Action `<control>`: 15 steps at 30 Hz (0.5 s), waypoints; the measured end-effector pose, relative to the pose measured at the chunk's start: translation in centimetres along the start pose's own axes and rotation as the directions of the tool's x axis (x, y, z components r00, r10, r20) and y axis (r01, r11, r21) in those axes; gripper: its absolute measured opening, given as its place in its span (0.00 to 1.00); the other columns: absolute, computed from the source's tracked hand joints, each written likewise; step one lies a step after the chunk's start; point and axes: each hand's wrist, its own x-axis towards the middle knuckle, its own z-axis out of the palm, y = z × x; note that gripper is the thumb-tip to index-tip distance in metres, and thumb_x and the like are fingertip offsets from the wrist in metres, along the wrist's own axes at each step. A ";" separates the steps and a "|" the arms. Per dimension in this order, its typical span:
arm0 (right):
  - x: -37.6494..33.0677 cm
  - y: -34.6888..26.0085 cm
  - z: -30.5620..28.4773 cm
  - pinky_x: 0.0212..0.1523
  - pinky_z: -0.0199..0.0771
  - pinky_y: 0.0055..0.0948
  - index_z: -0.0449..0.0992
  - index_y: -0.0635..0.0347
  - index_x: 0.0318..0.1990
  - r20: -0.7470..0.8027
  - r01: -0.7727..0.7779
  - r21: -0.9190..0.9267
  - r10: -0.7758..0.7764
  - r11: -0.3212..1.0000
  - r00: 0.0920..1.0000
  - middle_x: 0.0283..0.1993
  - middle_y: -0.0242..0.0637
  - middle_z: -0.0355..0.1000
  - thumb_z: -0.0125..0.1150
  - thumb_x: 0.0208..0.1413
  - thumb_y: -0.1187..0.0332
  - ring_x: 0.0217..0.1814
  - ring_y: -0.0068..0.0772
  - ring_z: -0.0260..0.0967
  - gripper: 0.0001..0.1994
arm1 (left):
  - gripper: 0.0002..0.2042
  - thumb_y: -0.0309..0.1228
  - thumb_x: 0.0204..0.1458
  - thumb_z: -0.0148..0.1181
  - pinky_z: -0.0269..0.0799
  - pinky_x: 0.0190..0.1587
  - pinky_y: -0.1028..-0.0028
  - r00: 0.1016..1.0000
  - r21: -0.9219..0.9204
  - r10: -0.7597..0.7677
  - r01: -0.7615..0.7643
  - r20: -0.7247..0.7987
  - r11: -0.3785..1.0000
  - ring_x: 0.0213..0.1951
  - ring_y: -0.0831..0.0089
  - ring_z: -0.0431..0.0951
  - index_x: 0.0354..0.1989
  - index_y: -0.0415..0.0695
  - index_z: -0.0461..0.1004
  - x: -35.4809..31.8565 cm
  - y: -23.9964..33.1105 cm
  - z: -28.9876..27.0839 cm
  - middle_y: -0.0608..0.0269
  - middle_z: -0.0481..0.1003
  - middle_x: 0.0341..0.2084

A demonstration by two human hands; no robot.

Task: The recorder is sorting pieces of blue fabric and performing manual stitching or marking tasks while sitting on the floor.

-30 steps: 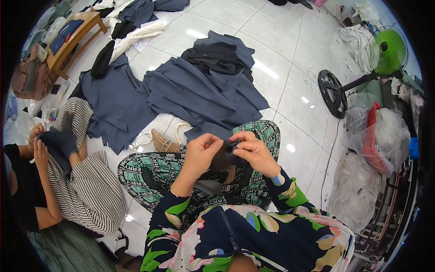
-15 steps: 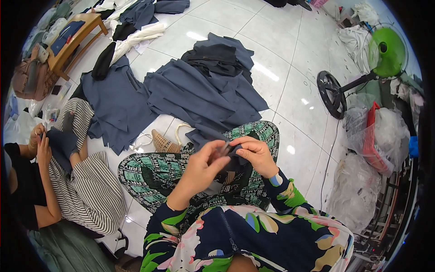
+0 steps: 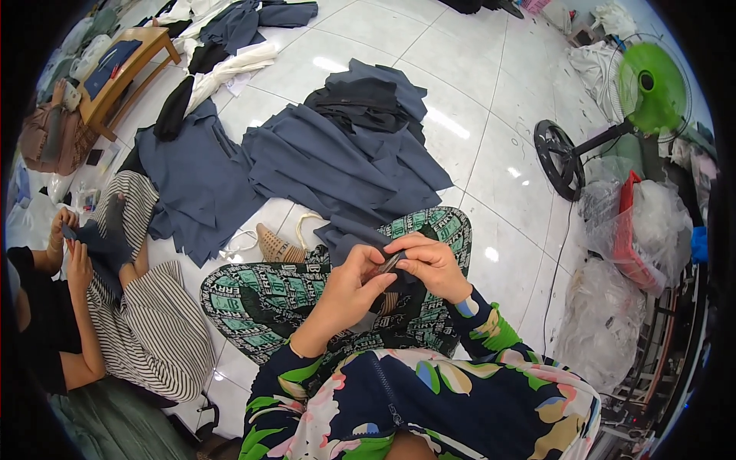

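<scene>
My left hand [image 3: 346, 290] is closed on a small shiny metal tool [image 3: 390, 263], perhaps thread snips; fingers hide most of it. Its tip meets the fingers of my right hand [image 3: 433, 268], which pinches the edge of a dark blue-grey cloth piece [image 3: 345, 236]. That cloth hangs down into my lap and trails forward over my crossed legs. Both hands are close together above my lap. Just beyond my feet lies a large heap of blue-grey cloth pieces [image 3: 322, 157], with a black piece [image 3: 356, 100] on top.
More cut cloth [image 3: 195, 184] lies to the left. A seated co-worker in striped trousers [image 3: 165, 326] handles dark cloth at far left, near a low wooden bench [image 3: 126, 77]. To the right are a green fan [image 3: 652, 88], a red basket [image 3: 630, 230] and clear plastic bags [image 3: 602, 330].
The metal tool in my left hand has come down and right, against the cloth at my right fingers. The two hands are closer together. The co-worker's cloth has risen slightly.
</scene>
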 end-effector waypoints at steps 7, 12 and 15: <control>0.1 0.2 -0.1 0.49 0.68 0.30 0.78 0.68 0.33 0.014 0.013 0.028 -0.014 1.000 1.000 0.45 0.39 0.75 0.60 0.51 0.74 0.48 0.36 0.69 0.05 | 0.12 0.24 0.53 0.59 0.62 0.25 0.83 0.989 -0.360 -0.121 0.142 0.082 0.922 0.23 0.83 0.68 0.39 0.43 0.61 0.4 0.4 -0.2 0.66 0.71 0.24; 0.0 0.3 0.0 0.50 0.67 0.31 0.78 0.67 0.33 -0.018 0.070 0.048 -0.069 0.996 0.997 0.45 0.40 0.75 0.61 0.51 0.74 0.48 0.37 0.69 0.06 | 0.10 0.26 0.54 0.58 0.51 0.18 0.85 0.947 -0.530 -0.224 0.315 0.231 0.787 0.17 0.86 0.60 0.38 0.46 0.61 0.6 0.5 -0.8 0.65 0.70 0.22; 0.0 0.5 0.2 0.50 0.67 0.32 0.78 0.67 0.33 -0.023 0.073 0.047 -0.072 0.996 0.997 0.45 0.40 0.75 0.61 0.50 0.74 0.48 0.38 0.70 0.05 | 0.10 0.27 0.54 0.58 0.48 0.16 0.85 0.943 -0.568 -0.216 0.325 0.252 0.756 0.16 0.87 0.58 0.38 0.46 0.61 0.6 0.0 -1.0 0.64 0.70 0.22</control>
